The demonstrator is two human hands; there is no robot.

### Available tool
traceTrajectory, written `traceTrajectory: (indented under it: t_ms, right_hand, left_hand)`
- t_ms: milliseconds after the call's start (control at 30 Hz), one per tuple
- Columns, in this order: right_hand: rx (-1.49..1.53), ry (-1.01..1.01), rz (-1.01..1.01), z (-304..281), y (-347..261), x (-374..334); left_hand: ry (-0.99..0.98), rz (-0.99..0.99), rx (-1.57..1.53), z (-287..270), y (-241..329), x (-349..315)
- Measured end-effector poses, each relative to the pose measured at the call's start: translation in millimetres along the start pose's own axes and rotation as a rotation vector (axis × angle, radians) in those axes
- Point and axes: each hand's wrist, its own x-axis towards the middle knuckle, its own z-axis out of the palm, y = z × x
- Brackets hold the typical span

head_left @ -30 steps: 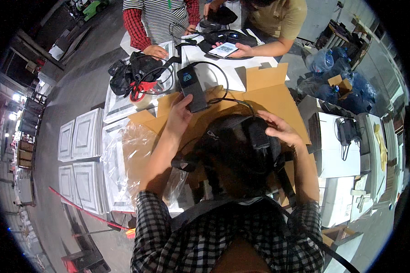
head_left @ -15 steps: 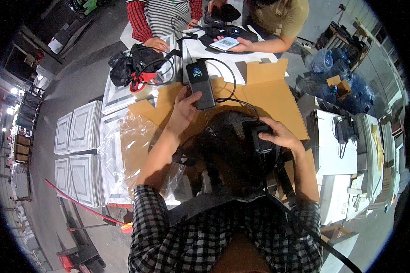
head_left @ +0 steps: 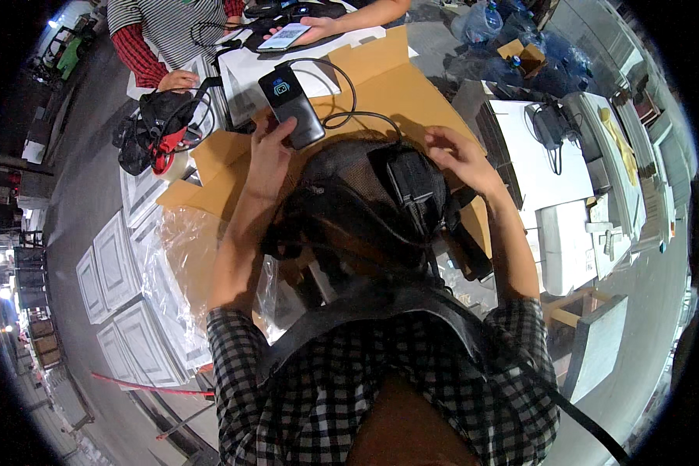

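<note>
My left hand [head_left: 272, 151] is closed round a dark grey power bank [head_left: 293, 106] with a small lit icon. A black cable [head_left: 355, 101] loops from its upper end to a black mesh bag [head_left: 342, 175] in front of my chest. To the right, my right hand [head_left: 458, 159] is raised beside the bag's small black pouch [head_left: 415, 182]. Its fingers are bent but apart, and nothing shows in them. Beneath both hands lies an opened cardboard box [head_left: 435, 85]. The bag hides part of that cardboard.
Across the table, one person's hand holds a phone [head_left: 284, 36]; another person's hand rests near a black-and-red bundle of straps [head_left: 167, 128]. Clear plastic wrap [head_left: 182, 264] lies at left. White panels [head_left: 116, 272] are stacked beyond it. A black adapter [head_left: 551, 124] sits on white boxes at right.
My right hand has come off the black pouch and lifted to its upper right. The view has shifted, so the table appears farther left and higher. My left hand still grips the power bank.
</note>
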Motion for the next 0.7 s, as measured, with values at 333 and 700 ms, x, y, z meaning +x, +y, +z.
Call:
traceTrajectory:
  t_ms: [333,700]
  right_hand:
    - [0.028,0.104,0.041,15,11,-41]
    - [-0.022,0.115,0.08,24,16,-38]
  left_hand:
    - [0.217,-0.347,-0.094,-16,-37,1]
    - [0.031,-0.309,-0.096,-13,-52,29]
